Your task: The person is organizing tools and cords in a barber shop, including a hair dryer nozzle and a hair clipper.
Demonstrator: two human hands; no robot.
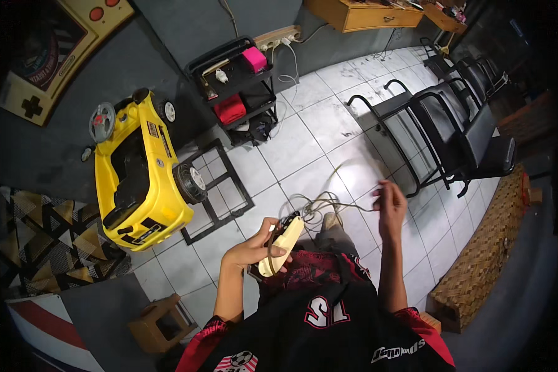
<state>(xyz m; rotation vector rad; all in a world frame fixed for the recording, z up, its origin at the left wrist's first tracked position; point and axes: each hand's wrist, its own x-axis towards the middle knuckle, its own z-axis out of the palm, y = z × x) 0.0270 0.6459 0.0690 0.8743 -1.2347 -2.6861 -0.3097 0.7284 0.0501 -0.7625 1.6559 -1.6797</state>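
My left hand (255,251) is closed around a cream-coloured plastic device (283,246), which could be a hair clipper or a similar corded tool; I cannot tell which. A dark cord loops over its lower end, and something black lies along its upper side. Beyond the device hangs a tangled, thin cord (324,204) in loose loops above the tiled floor. My right hand (390,200), raised farther right, pinches part of this cord between thumb and fingers. A blurred stretch of cord arcs between the tangle and my right hand.
A yellow toy car (144,172) stands at the left by a black metal frame (249,204). Ahead is a black trolley (232,88) below a power strip (279,38). Black metal chairs (428,125) and a woven bench (479,260) are on the right. A cardboard box (156,325) sits lower left.
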